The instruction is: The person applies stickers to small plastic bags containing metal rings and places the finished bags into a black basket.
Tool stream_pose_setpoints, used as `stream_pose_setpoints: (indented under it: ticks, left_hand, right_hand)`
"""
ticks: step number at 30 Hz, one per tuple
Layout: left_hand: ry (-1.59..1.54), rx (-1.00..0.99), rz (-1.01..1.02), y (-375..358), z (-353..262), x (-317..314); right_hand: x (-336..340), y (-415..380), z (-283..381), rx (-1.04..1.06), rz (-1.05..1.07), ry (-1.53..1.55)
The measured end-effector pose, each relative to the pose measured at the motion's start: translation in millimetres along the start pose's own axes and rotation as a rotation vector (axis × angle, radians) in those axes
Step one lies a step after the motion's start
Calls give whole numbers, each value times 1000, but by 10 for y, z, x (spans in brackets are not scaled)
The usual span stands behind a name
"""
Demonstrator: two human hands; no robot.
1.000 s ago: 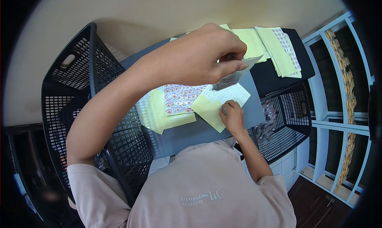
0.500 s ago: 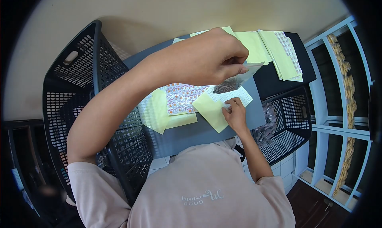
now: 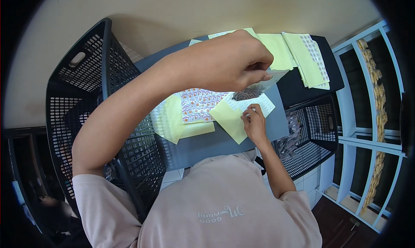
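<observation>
The right hand (image 3: 255, 122) is pressing pinched fingertips onto a white sticker sheet (image 3: 253, 104) near the counter's (image 3: 203, 146) right edge, seemingly picking at 1 label. Above it, the left hand (image 3: 225, 60) is closed on a small clear bag (image 3: 256, 89), holding it ready over the sheet. Yellow backing sheets (image 3: 298, 53) are lying at the far edge, with 2 black baskets (image 3: 82, 105) flanking the counter against a beige wall.

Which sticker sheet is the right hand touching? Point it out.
The white-label sheet, with the right hand at its near edge. The orange-printed sheet lies apart to its left, and the stacked sheets sit far behind, untouched.
</observation>
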State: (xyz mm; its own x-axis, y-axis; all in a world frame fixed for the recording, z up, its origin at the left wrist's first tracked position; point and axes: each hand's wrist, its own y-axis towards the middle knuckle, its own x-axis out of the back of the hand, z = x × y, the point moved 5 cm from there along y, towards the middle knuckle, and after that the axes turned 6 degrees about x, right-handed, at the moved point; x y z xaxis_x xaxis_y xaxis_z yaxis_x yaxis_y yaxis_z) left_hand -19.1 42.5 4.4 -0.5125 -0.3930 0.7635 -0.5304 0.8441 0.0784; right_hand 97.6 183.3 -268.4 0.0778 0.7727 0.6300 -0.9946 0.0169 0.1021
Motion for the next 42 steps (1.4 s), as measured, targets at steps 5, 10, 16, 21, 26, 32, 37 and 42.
stream_pose_setpoints:
  ticks: [5, 10, 16, 21, 26, 32, 37, 42]
  left_hand:
    - [3, 2, 6, 2, 6, -15]
    - [5, 5, 7, 0, 23, -26]
    - [11, 1, 7, 2, 25, -18]
    - [21, 15, 27, 4, 3, -15]
    - [48, 6, 4, -1, 10, -8]
    - [13, 4, 3, -2, 25, -21]
    - [18, 6, 11, -2, 13, -13]
    - [37, 3, 8, -7, 11, 0]
  right_hand:
    - [-44, 2, -52, 51, -2, -22]
    - [-37, -2, -8, 77, 5, -83]
    - [48, -26, 49, 8, 26, 39]
    - [11, -55, -25, 54, 26, 34]
    - [-8, -6, -25, 124, 44, -78]
    - [43, -28, 20, 13, 20, 70]
    - [4, -52, -63, 99, -7, 8]
    - [4, -31, 96, 262, -61, -200]
